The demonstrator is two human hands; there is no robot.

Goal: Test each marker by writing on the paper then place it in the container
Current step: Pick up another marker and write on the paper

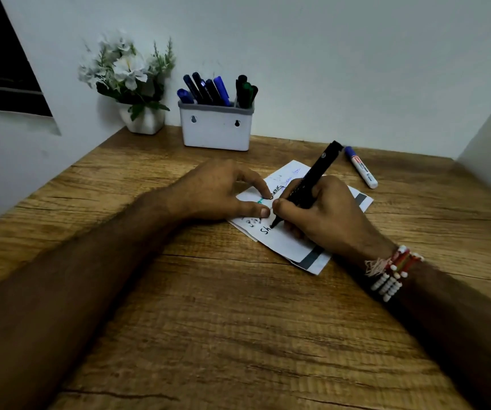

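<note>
**Black marker put to paper on wooden counter**

A person seated at the counter wrote on a folded white sheet of paper, seen from over their own forearms. The right hand was wrapped around the black marker, thumb and fingers closed on the lower barrel. The tip touched the sheet just after the handwritten letters "Sh", and the back end slanted up and away toward the wall. The left hand gripped nothing; the tips of its thumb and forefinger pressed the paper's left part flat beside the nib. Other scribbles in black, blue and green marked the sheet, which carried a dark grey band along its right edge.

At the back of the counter, against the wall, stood the white two-compartment container with a grey rim. Blue markers leaned in its wider left section, and dark markers, at least one of them green, stood in the narrow right section. A white marker with a blue cap lay on the counter just beyond the paper's far right corner, apart from both hands.

A beaded red-and-white bracelet circled the right wrist. To the left of the container, a small white pot held white flowers and green sprigs.
</note>
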